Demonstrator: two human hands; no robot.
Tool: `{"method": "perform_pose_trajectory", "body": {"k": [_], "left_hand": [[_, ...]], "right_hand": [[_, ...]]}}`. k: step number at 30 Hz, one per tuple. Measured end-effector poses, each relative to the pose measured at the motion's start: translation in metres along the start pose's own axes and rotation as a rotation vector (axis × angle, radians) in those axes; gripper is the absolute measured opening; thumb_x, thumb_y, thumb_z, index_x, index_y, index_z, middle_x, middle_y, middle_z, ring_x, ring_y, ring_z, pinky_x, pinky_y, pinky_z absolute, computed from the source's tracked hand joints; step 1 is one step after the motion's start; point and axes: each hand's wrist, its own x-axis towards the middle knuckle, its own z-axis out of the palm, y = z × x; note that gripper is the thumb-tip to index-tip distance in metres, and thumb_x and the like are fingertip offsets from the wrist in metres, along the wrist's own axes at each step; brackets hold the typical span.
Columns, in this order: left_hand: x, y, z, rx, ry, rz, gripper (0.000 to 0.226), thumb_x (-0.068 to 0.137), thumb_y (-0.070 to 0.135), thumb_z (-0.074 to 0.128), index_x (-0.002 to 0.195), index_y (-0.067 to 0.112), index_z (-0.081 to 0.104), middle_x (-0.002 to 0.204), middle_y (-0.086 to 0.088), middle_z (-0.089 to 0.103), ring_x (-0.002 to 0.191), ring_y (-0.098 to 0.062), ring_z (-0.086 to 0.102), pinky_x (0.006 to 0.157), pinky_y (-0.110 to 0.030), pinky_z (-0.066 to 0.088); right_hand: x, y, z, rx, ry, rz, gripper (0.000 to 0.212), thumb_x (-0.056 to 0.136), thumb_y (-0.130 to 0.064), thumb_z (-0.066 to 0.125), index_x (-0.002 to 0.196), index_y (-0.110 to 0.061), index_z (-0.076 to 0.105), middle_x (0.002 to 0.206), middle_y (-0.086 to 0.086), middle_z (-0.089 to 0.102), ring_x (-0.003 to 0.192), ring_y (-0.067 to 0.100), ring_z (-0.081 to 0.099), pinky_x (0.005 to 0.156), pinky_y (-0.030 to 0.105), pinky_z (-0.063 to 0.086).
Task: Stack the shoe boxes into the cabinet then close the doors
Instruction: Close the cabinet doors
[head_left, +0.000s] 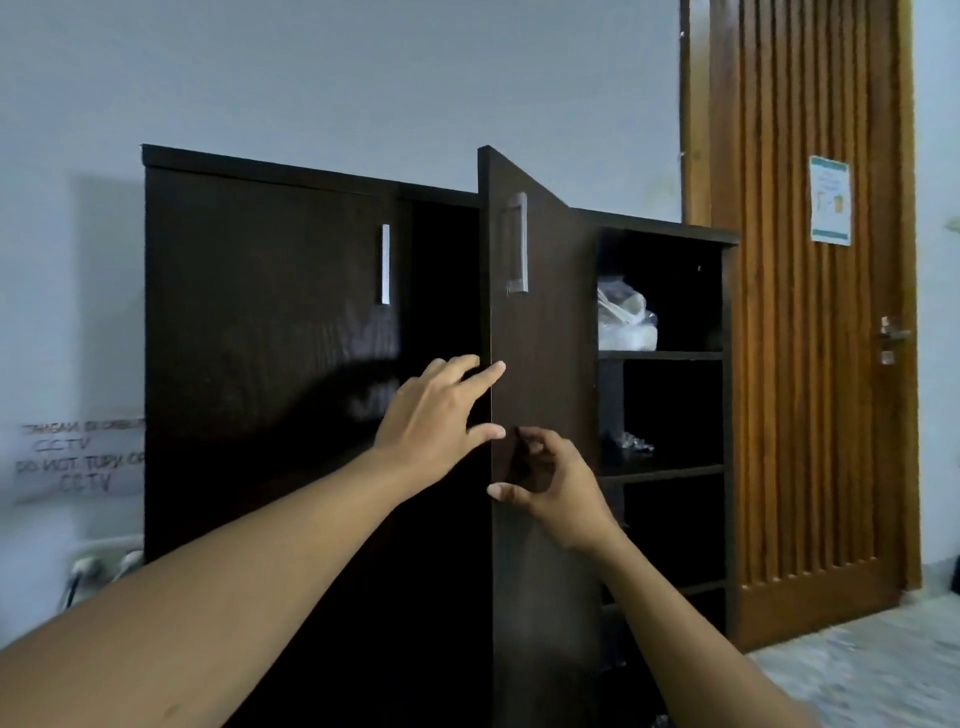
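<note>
Closing is unfinished: the right door (540, 364) is held ajar by both open hands, left hand (441, 410) and right hand (556, 488); boxes unseen.

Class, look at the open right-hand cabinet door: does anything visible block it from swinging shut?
Yes: the left hand curls its fingers round the free edge of the right door, in the gap beside the left door. The right hand rests on the door's front. Nothing sticks out of the shelves.
</note>
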Motion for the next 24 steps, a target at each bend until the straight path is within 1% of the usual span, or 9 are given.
{"method": "perform_pose_trajectory", "body": {"k": [2, 3, 7, 10, 12, 16, 19, 21, 24], "left_hand": [[-0.003, -0.019, 0.007, 0.034, -0.011, -0.029, 0.077, 0.085, 0.054, 0.068, 0.152, 0.033, 0.035, 0.158, 0.002, 0.032, 0.135, -0.021, 0.042, 0.103, -0.042, 0.046], [-0.004, -0.026, 0.010, 0.037, -0.007, -0.045, 0.078, 0.084, 0.054, 0.068, 0.152, 0.034, 0.035, 0.160, 0.004, 0.027, 0.135, -0.020, 0.041, 0.104, -0.043, 0.045], [-0.007, -0.045, 0.026, -0.002, 0.003, -0.079, 0.079, 0.084, 0.049, 0.071, 0.153, 0.034, 0.034, 0.165, 0.009, 0.014, 0.140, -0.020, 0.034, 0.109, -0.046, 0.040], [-0.007, -0.056, 0.033, 0.022, -0.033, -0.106, 0.083, 0.086, 0.051, 0.069, 0.155, 0.035, 0.025, 0.167, 0.010, 0.006, 0.149, -0.022, 0.020, 0.116, -0.051, 0.029], [-0.007, -0.063, 0.039, 0.071, -0.068, -0.124, 0.089, 0.085, 0.054, 0.068, 0.157, 0.036, 0.018, 0.167, 0.010, 0.002, 0.152, -0.022, 0.011, 0.119, -0.053, 0.020], [-0.007, -0.076, 0.053, 0.101, -0.125, -0.163, 0.105, 0.080, 0.054, 0.074, 0.158, 0.035, 0.006, 0.167, 0.010, -0.005, 0.154, -0.020, -0.002, 0.120, -0.060, 0.012], [-0.003, -0.083, 0.064, 0.116, -0.171, -0.192, 0.115, 0.074, 0.053, 0.079, 0.157, 0.035, 0.001, 0.166, 0.010, -0.009, 0.154, -0.021, -0.008, 0.121, -0.061, 0.009], [-0.003, -0.089, 0.070, 0.137, -0.199, -0.201, 0.118, 0.073, 0.052, 0.081, 0.157, 0.034, 0.000, 0.166, 0.010, -0.011, 0.154, -0.022, -0.009, 0.121, -0.061, 0.007], [-0.004, -0.095, 0.081, 0.175, -0.219, -0.212, 0.114, 0.077, 0.049, 0.079, 0.157, 0.033, -0.001, 0.166, 0.007, -0.013, 0.153, -0.023, -0.011, 0.120, -0.061, 0.005]], "right_hand": [[0.008, 0.001, 0.020, -0.049, 0.033, -0.015, 0.084, 0.070, -0.039, 0.089, 0.141, -0.024, 0.047, 0.127, -0.005, 0.047, 0.115, 0.006, 0.052, 0.100, 0.018, 0.041], [0.012, 0.003, 0.029, -0.048, 0.050, -0.018, 0.087, 0.070, -0.040, 0.089, 0.143, -0.025, 0.045, 0.130, -0.006, 0.043, 0.120, 0.007, 0.049, 0.102, 0.020, 0.040], [0.025, 0.017, 0.049, -0.023, 0.060, 0.012, 0.102, 0.067, -0.050, 0.088, 0.151, -0.032, 0.032, 0.152, -0.007, 0.024, 0.143, 0.017, 0.028, 0.117, 0.040, 0.035], [0.029, 0.025, 0.057, -0.098, 0.013, 0.031, 0.109, 0.069, -0.044, 0.088, 0.155, -0.036, 0.022, 0.161, -0.012, 0.007, 0.150, 0.018, 0.009, 0.119, 0.045, 0.028], [0.030, 0.031, 0.063, -0.165, -0.023, 0.035, 0.114, 0.070, -0.040, 0.088, 0.157, -0.038, 0.015, 0.164, -0.012, -0.002, 0.152, 0.017, 0.000, 0.118, 0.049, 0.026], [0.035, 0.043, 0.081, -0.282, 0.010, 0.016, 0.115, 0.073, -0.042, 0.086, 0.157, -0.041, 0.008, 0.166, -0.009, -0.008, 0.153, 0.016, -0.007, 0.117, 0.052, 0.032], [0.042, 0.043, 0.090, -0.313, 0.028, 0.030, 0.114, 0.075, -0.042, 0.084, 0.157, -0.042, 0.006, 0.165, -0.011, -0.011, 0.153, 0.019, -0.011, 0.112, 0.054, 0.038], [0.046, 0.042, 0.096, -0.346, 0.027, 0.035, 0.113, 0.076, -0.040, 0.084, 0.157, -0.041, 0.005, 0.165, -0.009, -0.014, 0.153, 0.021, -0.013, 0.110, 0.053, 0.039], [0.051, 0.044, 0.103, -0.418, 0.018, 0.038, 0.112, 0.078, -0.037, 0.082, 0.157, -0.041, 0.003, 0.165, -0.007, -0.015, 0.153, 0.023, -0.015, 0.106, 0.050, 0.045]]}}
